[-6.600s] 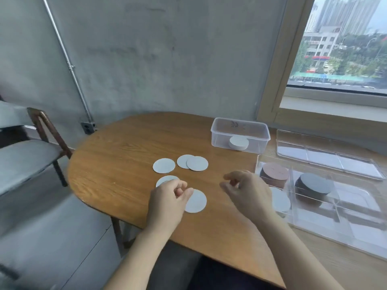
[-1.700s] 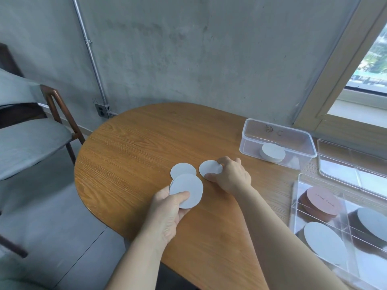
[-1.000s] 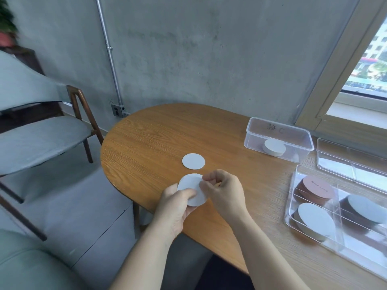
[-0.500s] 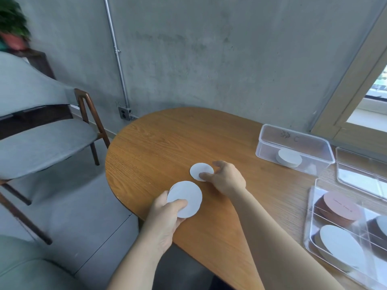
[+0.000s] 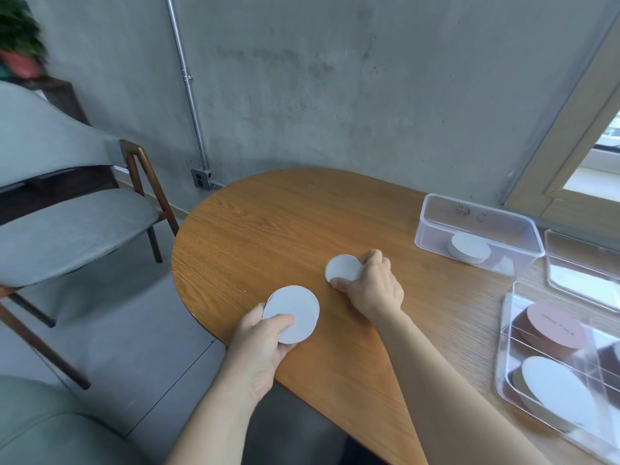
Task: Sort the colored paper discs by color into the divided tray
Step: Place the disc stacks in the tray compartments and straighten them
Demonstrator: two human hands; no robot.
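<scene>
My left hand (image 5: 260,347) holds a small stack of pale grey paper discs (image 5: 293,312) just above the near edge of the wooden table (image 5: 268,226). My right hand (image 5: 370,285) pinches a single pale grey disc (image 5: 342,268), tilted up off the tabletop. The clear divided tray (image 5: 506,330) sits at the right edge. In it lie a pink-topped stack (image 5: 553,325) at the back and a pale grey stack (image 5: 560,391) nearer me.
A clear plastic box (image 5: 476,216) at the back right holds a white disc stack (image 5: 469,248). A clear lid (image 5: 583,263) lies beside it. A grey chair (image 5: 67,223) stands left of the table, and a concrete wall runs behind.
My right hand has closed on the last loose disc and tipped it up off the table. My left hand keeps the gathered stack. The view has shifted a little to the left.
</scene>
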